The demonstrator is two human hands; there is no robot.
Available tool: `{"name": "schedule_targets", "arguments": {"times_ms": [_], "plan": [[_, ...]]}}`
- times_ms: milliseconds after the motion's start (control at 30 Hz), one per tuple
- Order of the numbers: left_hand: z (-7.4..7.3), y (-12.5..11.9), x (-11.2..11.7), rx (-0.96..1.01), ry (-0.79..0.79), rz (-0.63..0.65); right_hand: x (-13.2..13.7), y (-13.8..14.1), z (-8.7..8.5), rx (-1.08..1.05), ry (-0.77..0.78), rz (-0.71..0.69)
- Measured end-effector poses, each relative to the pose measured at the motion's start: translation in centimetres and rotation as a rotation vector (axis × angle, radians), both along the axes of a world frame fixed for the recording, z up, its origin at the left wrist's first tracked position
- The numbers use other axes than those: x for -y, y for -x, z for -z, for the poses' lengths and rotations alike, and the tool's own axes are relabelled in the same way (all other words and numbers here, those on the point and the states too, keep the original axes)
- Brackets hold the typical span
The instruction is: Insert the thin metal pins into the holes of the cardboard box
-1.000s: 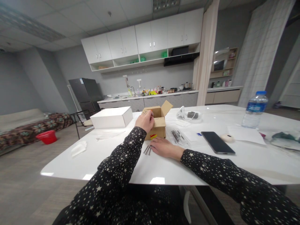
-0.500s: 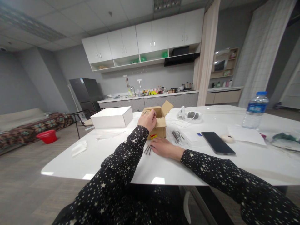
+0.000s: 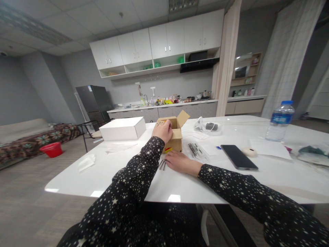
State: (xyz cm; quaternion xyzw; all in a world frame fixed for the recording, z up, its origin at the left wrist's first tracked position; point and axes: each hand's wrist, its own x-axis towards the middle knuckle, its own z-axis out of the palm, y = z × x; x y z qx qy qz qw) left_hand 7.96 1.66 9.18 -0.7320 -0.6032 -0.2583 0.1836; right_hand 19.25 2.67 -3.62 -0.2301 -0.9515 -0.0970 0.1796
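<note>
A small cardboard box (image 3: 176, 146) stands in front of me with its flaps up. At the box's open top, my left hand (image 3: 163, 131) is closed, its fingers curled; whatever they may hold is hidden. My right hand (image 3: 182, 162) lies low on the table against the front of the box, fingers stretched out to the left. Beside its fingertips are a few thin metal pieces like nails (image 3: 161, 165), partly covered by my left sleeve. A clear bag of dark metal bits (image 3: 195, 151) rests to the right of the box.
On the white table (image 3: 118, 175) a white box (image 3: 123, 128) stands at the left. A phone (image 3: 239, 156), a round beige object (image 3: 249, 152), a paper sheet (image 3: 269, 149) and a water bottle (image 3: 280, 121) are at the right. White corded items (image 3: 208, 126) lie behind.
My left hand has shifted very slightly to the right at the box's opening, and its sleeve covers more of the metal pieces. My right hand stays in place.
</note>
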Motion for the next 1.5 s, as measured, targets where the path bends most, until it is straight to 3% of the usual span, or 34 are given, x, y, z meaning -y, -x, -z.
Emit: {"name": "schedule_targets", "arguments": {"times_ms": [267, 533, 1233, 1500], "plan": [[-0.1, 0.3, -0.4, 0.122, 0.004, 0.067, -0.8, 0.2, 0.8, 0.003, 0.006, -0.011], [-0.3, 0.1, -0.3, 0.132, 0.019, 0.051, -0.5, 0.1, 0.5, -0.012, 0.008, -0.022], [0.6, 0.3, 0.5, -0.058, -0.065, 0.007, -0.2, 0.0, 0.1, -0.030, 0.006, -0.003], [1.7, 0.2, 0.5, -0.095, -0.098, 0.082, -0.4, 0.0, 0.2, -0.038, 0.008, -0.019]]}}
